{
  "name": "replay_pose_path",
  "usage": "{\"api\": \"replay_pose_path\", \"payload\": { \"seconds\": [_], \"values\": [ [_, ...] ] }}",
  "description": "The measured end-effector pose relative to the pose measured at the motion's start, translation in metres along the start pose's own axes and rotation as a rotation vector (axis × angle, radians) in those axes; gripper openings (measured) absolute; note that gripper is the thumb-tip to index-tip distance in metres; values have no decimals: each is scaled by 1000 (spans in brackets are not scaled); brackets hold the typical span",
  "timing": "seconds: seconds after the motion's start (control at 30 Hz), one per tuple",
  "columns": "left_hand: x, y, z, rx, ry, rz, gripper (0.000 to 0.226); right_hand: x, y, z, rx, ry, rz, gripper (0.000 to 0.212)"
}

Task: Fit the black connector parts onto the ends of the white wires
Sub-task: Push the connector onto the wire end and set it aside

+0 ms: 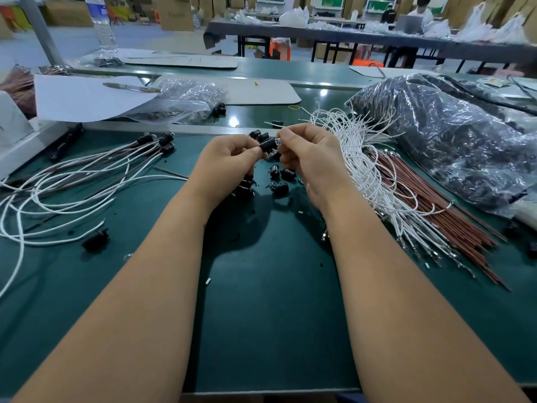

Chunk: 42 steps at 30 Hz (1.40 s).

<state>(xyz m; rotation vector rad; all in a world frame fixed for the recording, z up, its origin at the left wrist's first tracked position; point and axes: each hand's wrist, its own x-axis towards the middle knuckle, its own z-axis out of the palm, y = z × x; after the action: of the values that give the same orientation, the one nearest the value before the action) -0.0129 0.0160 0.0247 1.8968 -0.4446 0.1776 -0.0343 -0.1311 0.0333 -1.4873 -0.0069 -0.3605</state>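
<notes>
Two hands meet above the green worktop [261,315]: the left hand [229,161] pinches a black connector [268,144] between thumb and fingertips, while the right hand [308,152] pinches something small and shiny at its end, too tiny to identify. Loose connectors [280,181] lie just beneath. White wires [360,158] are heaped right, touching brown wires [430,210]; finished leads [87,175] sprawl left.

Wire end at black connector [268,145] hidden between fingertips [286,138] (contents of dark bag [453,146] unclear)
</notes>
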Motion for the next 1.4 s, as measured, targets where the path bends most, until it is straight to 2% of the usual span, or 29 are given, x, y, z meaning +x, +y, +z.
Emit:
{"api": "replay_pose_path", "payload": {
  "seconds": [0.27,0.4,0.53,0.8,0.97,1.23,1.4],
  "values": [
    [-1,2,-1,-13,-26,-9,24,-1,-1,-1,67,-33,60,21],
    [-2,3,0,-43,-63,-28,27,-2,1,-1,8,-55,50,18],
    [-2,2,-1,-105,-98,-65,31,-1,1,0,69,-75,97,18],
    [-1,-1,1,-12,-82,-13,26,2,7,0,29,4,34,16],
    [-3,-4,5,57,-71,35,22,3,12,5,12,31,58,22],
    [-2,-7,4,47,-23,-15,25,1,14,9,16,-24,96,25],
    [-3,-5,3,87,-52,-22,26,0,16,11,-109,-34,69,27]
  ]
}}
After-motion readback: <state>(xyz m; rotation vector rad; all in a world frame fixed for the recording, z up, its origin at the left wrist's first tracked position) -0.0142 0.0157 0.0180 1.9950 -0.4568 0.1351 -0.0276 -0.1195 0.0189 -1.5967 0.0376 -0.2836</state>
